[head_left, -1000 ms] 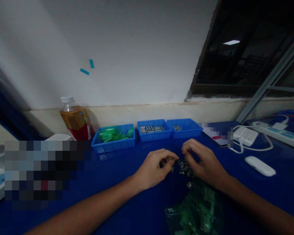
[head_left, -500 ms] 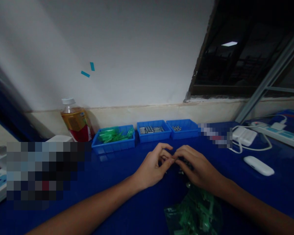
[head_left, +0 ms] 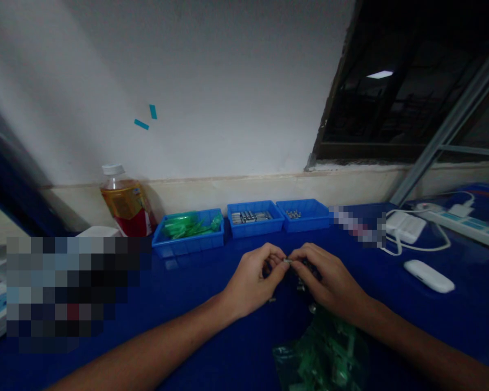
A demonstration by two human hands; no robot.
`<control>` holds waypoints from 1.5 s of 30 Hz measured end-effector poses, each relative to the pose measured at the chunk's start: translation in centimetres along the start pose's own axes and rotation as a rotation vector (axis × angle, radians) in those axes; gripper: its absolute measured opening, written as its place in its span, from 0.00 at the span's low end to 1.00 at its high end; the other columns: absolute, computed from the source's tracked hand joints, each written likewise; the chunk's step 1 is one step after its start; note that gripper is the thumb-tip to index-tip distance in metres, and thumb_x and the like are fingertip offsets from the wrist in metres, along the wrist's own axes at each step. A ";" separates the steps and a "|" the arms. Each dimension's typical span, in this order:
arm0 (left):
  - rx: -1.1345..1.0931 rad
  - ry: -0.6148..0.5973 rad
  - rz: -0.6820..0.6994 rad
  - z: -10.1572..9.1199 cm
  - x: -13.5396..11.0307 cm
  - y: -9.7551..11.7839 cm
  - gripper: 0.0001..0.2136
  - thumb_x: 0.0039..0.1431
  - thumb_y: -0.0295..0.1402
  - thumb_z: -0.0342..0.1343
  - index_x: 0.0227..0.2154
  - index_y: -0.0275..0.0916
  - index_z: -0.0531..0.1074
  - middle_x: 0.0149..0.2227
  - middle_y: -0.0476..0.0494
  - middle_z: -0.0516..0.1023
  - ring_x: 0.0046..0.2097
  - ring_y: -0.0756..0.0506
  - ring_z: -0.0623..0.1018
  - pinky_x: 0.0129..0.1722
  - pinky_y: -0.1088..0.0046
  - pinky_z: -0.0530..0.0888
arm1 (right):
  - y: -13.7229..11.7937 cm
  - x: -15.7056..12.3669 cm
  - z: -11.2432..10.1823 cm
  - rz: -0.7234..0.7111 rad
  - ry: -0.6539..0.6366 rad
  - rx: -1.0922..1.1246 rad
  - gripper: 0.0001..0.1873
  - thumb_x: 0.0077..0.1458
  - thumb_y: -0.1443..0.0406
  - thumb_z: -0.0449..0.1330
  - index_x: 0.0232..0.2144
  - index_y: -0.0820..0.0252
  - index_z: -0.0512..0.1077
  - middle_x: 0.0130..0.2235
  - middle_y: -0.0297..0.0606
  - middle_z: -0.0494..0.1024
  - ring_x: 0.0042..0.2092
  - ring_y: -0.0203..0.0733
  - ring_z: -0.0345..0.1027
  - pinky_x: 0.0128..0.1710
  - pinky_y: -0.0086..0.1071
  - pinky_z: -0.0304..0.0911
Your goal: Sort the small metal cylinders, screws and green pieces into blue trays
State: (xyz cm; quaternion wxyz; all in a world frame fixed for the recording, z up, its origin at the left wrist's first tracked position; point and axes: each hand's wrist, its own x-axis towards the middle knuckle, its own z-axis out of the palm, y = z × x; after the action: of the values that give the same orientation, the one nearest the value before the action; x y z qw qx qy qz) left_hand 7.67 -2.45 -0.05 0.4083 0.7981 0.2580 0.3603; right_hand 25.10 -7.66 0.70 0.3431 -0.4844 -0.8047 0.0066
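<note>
My left hand [head_left: 252, 279] and my right hand [head_left: 330, 277] meet fingertip to fingertip over the blue tabletop. Both are closed in a pinch on one small silvery metal piece [head_left: 287, 261]; its exact kind is too small to make out. Beneath and beside my right fingers lie several loose metal bits [head_left: 300, 286], partly hidden. Another small metal bit [head_left: 271, 300] rests just below my left hand. Close to my right wrist is a pile of green clear plastic bags [head_left: 321, 353], with hardware that seems to show through.
Along the wall stand three blue trays: one with green bags [head_left: 189, 225], one with silvery metal rods [head_left: 250, 216], one with small metal parts [head_left: 294, 214]. A drink bottle [head_left: 127, 203] is at left. White case [head_left: 428, 276], cable and charger [head_left: 406, 227] lie right.
My left index finger has come down and closed onto the metal piece, which now shows between both hands' fingertips. The trays and bags have stayed put.
</note>
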 end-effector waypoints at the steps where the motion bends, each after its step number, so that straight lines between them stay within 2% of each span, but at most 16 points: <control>1: -0.008 0.003 -0.010 0.0 0.0 -0.1 0.09 0.62 0.36 0.49 0.35 0.35 0.68 0.29 0.49 0.72 0.31 0.51 0.71 0.30 0.77 0.67 | 0.1 -0.1 0.0 -0.008 0.014 -0.003 0.05 0.60 0.67 0.52 0.38 0.58 0.66 0.32 0.36 0.71 0.34 0.38 0.66 0.33 0.33 0.62; 4: 0.001 -0.008 -0.029 -0.1 0.0 -0.2 0.12 0.63 0.38 0.47 0.34 0.35 0.69 0.28 0.49 0.71 0.30 0.51 0.70 0.30 0.77 0.66 | 0.3 -0.2 0.2 -0.072 0.045 -0.026 0.08 0.58 0.69 0.54 0.41 0.58 0.64 0.34 0.37 0.72 0.36 0.38 0.66 0.34 0.33 0.62; 8: 0.080 -0.035 -0.009 -0.3 0.0 -0.1 0.14 0.64 0.38 0.44 0.30 0.35 0.69 0.28 0.49 0.71 0.31 0.51 0.70 0.32 0.77 0.65 | 0.1 -0.1 0.2 -0.134 0.054 -0.047 0.05 0.59 0.70 0.52 0.38 0.58 0.65 0.33 0.37 0.73 0.35 0.39 0.65 0.34 0.34 0.61; 14: 0.144 -0.118 0.010 -0.4 0.1 0.1 0.17 0.66 0.39 0.40 0.28 0.35 0.68 0.28 0.48 0.72 0.31 0.50 0.71 0.31 0.76 0.65 | -0.5 0.3 -0.7 -0.138 0.065 -0.101 0.03 0.56 0.68 0.53 0.31 0.58 0.66 0.29 0.37 0.71 0.33 0.40 0.64 0.32 0.34 0.59; 17: 0.229 -0.179 0.065 -0.3 -0.3 0.5 0.12 0.63 0.38 0.46 0.29 0.36 0.69 0.28 0.49 0.72 0.31 0.50 0.71 0.32 0.75 0.65 | 1.2 1.5 -2.1 -0.052 0.143 -0.159 0.07 0.56 0.66 0.53 0.26 0.58 0.65 0.27 0.36 0.70 0.32 0.40 0.64 0.33 0.34 0.58; 20: 0.359 -0.309 0.189 -0.3 -1.0 1.0 0.05 0.56 0.34 0.54 0.34 0.40 0.71 0.33 0.50 0.74 0.38 0.48 0.73 0.45 0.68 0.66 | 4.5 3.8 -4.0 0.121 0.178 -0.232 0.08 0.54 0.65 0.53 0.24 0.58 0.67 0.28 0.36 0.73 0.32 0.40 0.66 0.34 0.32 0.58; 22: 0.432 -0.419 0.245 -0.2 -1.4 1.3 0.08 0.54 0.32 0.56 0.39 0.44 0.71 0.37 0.50 0.74 0.43 0.46 0.73 0.52 0.60 0.62 | 7.3 5.9 -5.0 0.253 0.123 -0.292 0.08 0.54 0.64 0.53 0.26 0.59 0.70 0.30 0.37 0.76 0.34 0.40 0.68 0.34 0.29 0.59; 24: 0.482 -0.496 0.260 -0.2 -1.6 1.4 0.10 0.54 0.32 0.56 0.40 0.46 0.71 0.40 0.49 0.74 0.45 0.45 0.73 0.54 0.56 0.61 | 9.9 8.0 -5.6 0.400 -0.029 -0.427 0.10 0.54 0.63 0.53 0.30 0.61 0.73 0.32 0.39 0.77 0.35 0.40 0.70 0.34 0.28 0.59; 26: 0.523 -0.521 0.259 -0.2 -1.6 1.4 0.09 0.55 0.33 0.55 0.40 0.45 0.72 0.40 0.48 0.74 0.45 0.45 0.73 0.54 0.56 0.62 | 12.0 9.8 -5.7 0.489 -0.179 -0.529 0.11 0.54 0.63 0.53 0.32 0.62 0.74 0.35 0.41 0.79 0.36 0.41 0.71 0.33 0.28 0.59; 29: 0.569 -0.519 0.284 -0.2 -1.4 1.3 0.07 0.57 0.32 0.53 0.39 0.44 0.72 0.39 0.48 0.74 0.44 0.45 0.73 0.51 0.61 0.65 | 14.1 11.8 -4.8 0.543 -0.296 -0.573 0.10 0.50 0.64 0.57 0.31 0.64 0.77 0.36 0.45 0.79 0.38 0.44 0.72 0.35 0.28 0.60; 32: 0.602 -0.502 0.327 -0.2 -1.3 1.1 0.08 0.60 0.31 0.50 0.40 0.43 0.71 0.40 0.47 0.74 0.43 0.46 0.73 0.47 0.66 0.68 | 15.1 12.7 -3.5 0.607 -0.372 -0.600 0.09 0.46 0.65 0.60 0.31 0.64 0.78 0.36 0.48 0.79 0.39 0.46 0.72 0.36 0.30 0.62; 36: 0.629 -0.471 0.372 -0.2 -1.3 1.0 0.07 0.62 0.32 0.48 0.40 0.42 0.70 0.40 0.46 0.74 0.42 0.47 0.73 0.45 0.68 0.68 | 15.8 13.1 -2.4 0.700 -0.425 -0.626 0.13 0.44 0.65 0.62 0.34 0.64 0.78 0.40 0.51 0.78 0.40 0.50 0.73 0.36 0.34 0.64; 40: 0.635 -0.419 0.429 -0.1 -1.2 0.7 0.08 0.63 0.32 0.46 0.39 0.40 0.69 0.38 0.45 0.74 0.41 0.47 0.73 0.45 0.70 0.69 | 16.2 13.4 -2.0 0.767 -0.440 -0.641 0.16 0.45 0.62 0.62 0.38 0.64 0.77 0.43 0.54 0.76 0.43 0.54 0.72 0.37 0.38 0.65; 45: 0.594 -0.402 0.471 0.1 -1.1 0.5 0.09 0.64 0.29 0.44 0.40 0.37 0.69 0.37 0.44 0.74 0.39 0.49 0.73 0.43 0.74 0.69 | 16.0 13.6 -1.4 0.783 -0.433 -0.621 0.17 0.45 0.61 0.63 0.38 0.65 0.77 0.42 0.54 0.77 0.42 0.53 0.73 0.37 0.37 0.65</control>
State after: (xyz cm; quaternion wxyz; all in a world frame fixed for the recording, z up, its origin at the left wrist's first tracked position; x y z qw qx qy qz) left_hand 7.15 -3.49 -0.04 0.1097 0.9724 0.0765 0.1910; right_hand 34.28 11.02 3.70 -0.0179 -0.8139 -0.5807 -0.0044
